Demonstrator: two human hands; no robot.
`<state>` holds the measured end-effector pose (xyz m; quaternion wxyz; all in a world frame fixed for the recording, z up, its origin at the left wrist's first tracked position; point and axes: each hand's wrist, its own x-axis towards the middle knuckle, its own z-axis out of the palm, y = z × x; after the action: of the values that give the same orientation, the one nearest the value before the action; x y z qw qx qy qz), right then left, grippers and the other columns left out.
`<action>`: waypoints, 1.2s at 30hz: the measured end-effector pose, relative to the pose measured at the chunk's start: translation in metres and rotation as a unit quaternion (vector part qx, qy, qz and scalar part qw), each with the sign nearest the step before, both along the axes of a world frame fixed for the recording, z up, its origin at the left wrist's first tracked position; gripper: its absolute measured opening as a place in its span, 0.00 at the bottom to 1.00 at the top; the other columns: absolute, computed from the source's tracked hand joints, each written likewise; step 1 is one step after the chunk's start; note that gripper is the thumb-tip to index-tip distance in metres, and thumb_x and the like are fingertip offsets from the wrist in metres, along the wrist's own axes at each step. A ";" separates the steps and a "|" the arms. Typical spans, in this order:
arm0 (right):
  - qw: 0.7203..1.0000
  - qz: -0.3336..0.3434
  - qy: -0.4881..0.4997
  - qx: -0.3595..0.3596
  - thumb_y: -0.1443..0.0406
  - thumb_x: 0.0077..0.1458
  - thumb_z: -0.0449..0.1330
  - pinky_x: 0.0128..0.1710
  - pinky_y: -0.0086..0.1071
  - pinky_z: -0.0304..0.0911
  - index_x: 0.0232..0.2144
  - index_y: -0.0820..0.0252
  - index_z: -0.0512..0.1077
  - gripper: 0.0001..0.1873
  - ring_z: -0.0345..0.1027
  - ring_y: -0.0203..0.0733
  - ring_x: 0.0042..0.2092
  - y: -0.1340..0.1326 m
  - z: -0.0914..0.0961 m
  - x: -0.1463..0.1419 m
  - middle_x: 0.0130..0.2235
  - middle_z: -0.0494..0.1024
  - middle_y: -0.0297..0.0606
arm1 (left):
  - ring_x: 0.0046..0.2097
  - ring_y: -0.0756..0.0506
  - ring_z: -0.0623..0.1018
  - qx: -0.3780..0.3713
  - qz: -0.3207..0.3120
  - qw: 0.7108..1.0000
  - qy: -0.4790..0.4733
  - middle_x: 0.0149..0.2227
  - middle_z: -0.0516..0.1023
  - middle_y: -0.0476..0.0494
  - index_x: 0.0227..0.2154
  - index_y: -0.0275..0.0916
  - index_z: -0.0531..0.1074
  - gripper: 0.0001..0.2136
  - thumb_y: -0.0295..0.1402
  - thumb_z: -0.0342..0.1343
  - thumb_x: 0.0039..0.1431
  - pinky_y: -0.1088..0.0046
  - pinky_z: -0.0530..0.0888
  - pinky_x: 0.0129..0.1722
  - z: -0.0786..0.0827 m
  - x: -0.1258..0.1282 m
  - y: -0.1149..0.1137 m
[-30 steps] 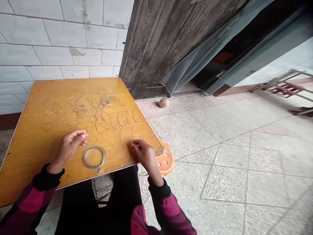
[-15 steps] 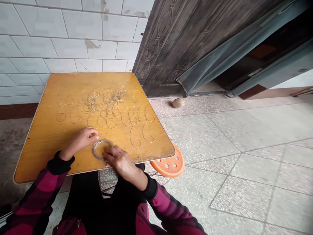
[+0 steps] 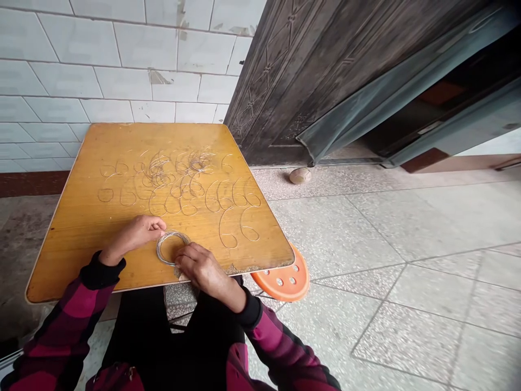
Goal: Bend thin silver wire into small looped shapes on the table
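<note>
From my remote station, I see a coil of thin silver wire (image 3: 159, 251) lying flat near the front edge of a honey-yellow varnished wooden surface (image 3: 69, 260), within easy reach of both hands. The left hand (image 3: 136, 233) rests just beside the coil, its fingers (image 3: 157, 224) curled narrow; I cannot tell whether they pinch a strand. The right hand (image 3: 202, 270) lies over the coil's lower right side, its fingers (image 3: 183, 255) bent on the wire, though any grip is unclear. Beyond them, slender wire loops (image 3: 179, 187) lie in loose rows and tangles, apparently spread out to keep them apart. An orange plastic stool (image 3: 285, 282) with round holes peeks from under the scuffed corner, near a dark embossed metal door (image 3: 309, 70) and white glazed wall tiles (image 3: 122, 54).
</note>
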<state>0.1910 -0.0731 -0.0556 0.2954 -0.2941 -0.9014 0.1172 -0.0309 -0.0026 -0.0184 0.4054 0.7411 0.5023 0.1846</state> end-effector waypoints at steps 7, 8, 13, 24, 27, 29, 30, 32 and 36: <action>0.986 -0.002 0.121 -0.113 0.66 0.64 0.50 0.45 0.36 0.67 0.37 0.59 0.68 0.07 0.68 0.41 0.43 0.004 0.004 0.001 0.39 0.75 0.42 | 0.24 0.51 0.71 -0.072 0.012 0.993 -0.093 0.24 0.73 0.49 0.31 0.36 0.73 0.10 0.39 0.54 0.52 0.75 0.68 0.25 0.008 0.004 -0.001; 0.981 -0.001 0.139 -0.132 0.66 0.64 0.50 0.44 0.36 0.67 0.37 0.59 0.67 0.07 0.69 0.40 0.43 0.004 0.004 0.001 0.39 0.74 0.42 | 0.24 0.51 0.71 -0.086 0.016 0.990 -0.108 0.25 0.74 0.49 0.32 0.36 0.72 0.11 0.39 0.55 0.52 0.75 0.68 0.25 0.008 0.004 -0.001; 0.968 0.007 0.178 -0.177 0.64 0.65 0.49 0.43 0.35 0.68 0.36 0.59 0.67 0.08 0.68 0.40 0.42 0.005 0.001 0.000 0.38 0.73 0.42 | 0.23 0.51 0.71 -0.126 0.021 0.982 -0.136 0.26 0.74 0.50 0.36 0.37 0.71 0.12 0.37 0.56 0.50 0.76 0.67 0.23 0.002 0.005 -0.002; 0.988 -0.034 0.122 -0.093 0.64 0.61 0.57 0.47 0.40 0.66 0.42 0.59 0.69 0.08 0.68 0.43 0.46 0.003 0.008 0.005 0.44 0.75 0.45 | 0.22 0.50 0.73 -0.062 0.035 0.995 -0.066 0.24 0.73 0.50 0.33 0.36 0.72 0.08 0.34 0.53 0.51 0.74 0.70 0.24 0.000 0.004 -0.002; 0.989 -0.045 0.110 -0.088 0.60 0.59 0.59 0.46 0.41 0.67 0.43 0.59 0.70 0.12 0.69 0.45 0.45 0.000 0.011 0.003 0.44 0.75 0.45 | 0.22 0.50 0.74 -0.080 0.048 0.991 -0.099 0.22 0.72 0.51 0.32 0.37 0.71 0.08 0.36 0.54 0.52 0.75 0.71 0.23 -0.004 0.004 -0.002; 0.990 -0.050 0.098 -0.090 0.58 0.59 0.59 0.45 0.42 0.67 0.43 0.59 0.71 0.13 0.69 0.46 0.45 -0.001 0.011 -0.003 0.43 0.76 0.45 | 0.21 0.50 0.73 -0.079 0.048 0.990 -0.103 0.19 0.71 0.52 0.31 0.37 0.72 0.08 0.36 0.54 0.53 0.76 0.70 0.22 -0.006 0.003 -0.001; 0.991 -0.052 0.089 -0.091 0.58 0.59 0.59 0.44 0.41 0.67 0.42 0.59 0.71 0.13 0.69 0.46 0.44 -0.002 0.010 -0.007 0.42 0.76 0.45 | 0.21 0.50 0.73 -0.074 0.046 0.991 -0.098 0.19 0.71 0.52 0.30 0.37 0.72 0.08 0.36 0.53 0.53 0.76 0.69 0.22 -0.006 0.002 -0.001; 0.992 -0.058 0.070 -0.086 0.59 0.59 0.58 0.43 0.40 0.67 0.41 0.60 0.72 0.11 0.69 0.46 0.42 -0.002 0.007 -0.014 0.41 0.76 0.44 | 0.21 0.50 0.72 -0.049 0.040 0.995 -0.083 0.19 0.72 0.51 0.29 0.37 0.73 0.08 0.36 0.54 0.52 0.76 0.68 0.22 -0.006 0.002 0.000; 0.995 -0.071 0.017 -0.063 0.64 0.62 0.55 0.39 0.36 0.67 0.37 0.58 0.73 0.08 0.69 0.42 0.38 0.000 -0.001 -0.025 0.36 0.76 0.40 | 0.27 0.49 0.75 0.023 0.066 0.996 -0.062 0.25 0.77 0.48 0.29 0.38 0.75 0.07 0.34 0.55 0.50 0.75 0.69 0.26 -0.001 0.003 0.000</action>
<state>0.1663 -0.0733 -0.0563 0.2991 -0.3738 -0.8637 0.1574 -0.0279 -0.0027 -0.0190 0.4060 0.7022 0.5197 0.2682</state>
